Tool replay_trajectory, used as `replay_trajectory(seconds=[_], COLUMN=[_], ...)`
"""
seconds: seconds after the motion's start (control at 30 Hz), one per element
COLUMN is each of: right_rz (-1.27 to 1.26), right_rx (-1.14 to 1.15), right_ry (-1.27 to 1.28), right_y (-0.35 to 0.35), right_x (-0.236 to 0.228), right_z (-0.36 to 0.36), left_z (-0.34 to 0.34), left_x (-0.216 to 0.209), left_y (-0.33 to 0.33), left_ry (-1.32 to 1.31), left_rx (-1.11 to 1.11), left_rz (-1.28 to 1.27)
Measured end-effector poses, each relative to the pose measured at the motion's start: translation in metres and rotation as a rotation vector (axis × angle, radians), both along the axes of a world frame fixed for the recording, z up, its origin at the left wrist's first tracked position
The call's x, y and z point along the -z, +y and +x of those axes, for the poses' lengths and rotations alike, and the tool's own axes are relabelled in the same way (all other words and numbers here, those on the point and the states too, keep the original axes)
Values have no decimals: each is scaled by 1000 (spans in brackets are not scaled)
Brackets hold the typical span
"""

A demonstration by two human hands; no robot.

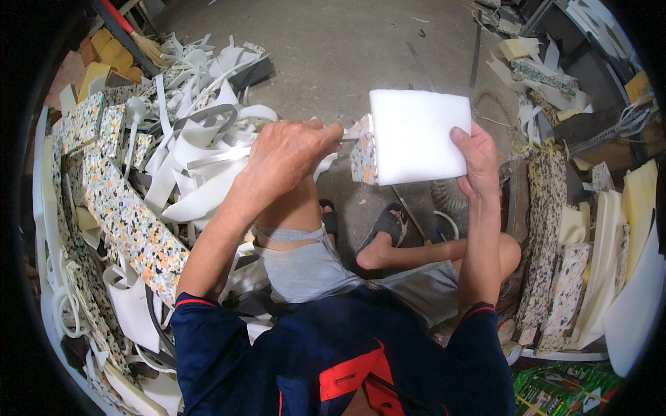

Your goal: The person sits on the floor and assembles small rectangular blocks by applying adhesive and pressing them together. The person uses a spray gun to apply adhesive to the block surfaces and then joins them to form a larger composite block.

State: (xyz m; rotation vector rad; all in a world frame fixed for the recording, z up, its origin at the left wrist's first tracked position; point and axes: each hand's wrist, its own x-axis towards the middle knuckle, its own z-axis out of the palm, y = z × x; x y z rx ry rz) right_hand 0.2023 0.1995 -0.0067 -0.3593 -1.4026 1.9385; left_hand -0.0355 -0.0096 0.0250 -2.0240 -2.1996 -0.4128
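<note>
My right hand grips a square white foam block by its right edge, the thumb lying on the white face. At the block's left side a speckled multicoloured foam piece shows, partly behind the white. My left hand is closed, knuckles up, just left of the block. From its fingers a thin greyish tool reaches to the speckled piece; its kind is not clear, and the palm side is hidden. Both hands are held above my knees.
Heaped white foam offcuts and a long speckled foam strip lie to the left. Upright foam slabs line the right side. A broom leans at the far left. Green packaging is at the lower right. Concrete floor stretches ahead.
</note>
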Motion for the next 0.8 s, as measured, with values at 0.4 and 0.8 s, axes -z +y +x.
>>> replay_trajectory(seconds=[0.4,0.8], right_rz=[63,215], right_rx=[38,97], right_ry=[-56,-253], right_y=[-6,-3], right_x=[-1,-8], right_z=[-1,0], left_z=[2,3], left_x=[0,1], left_y=[-2,0], left_ry=[26,-36], left_rx=[59,27], left_rz=[99,41])
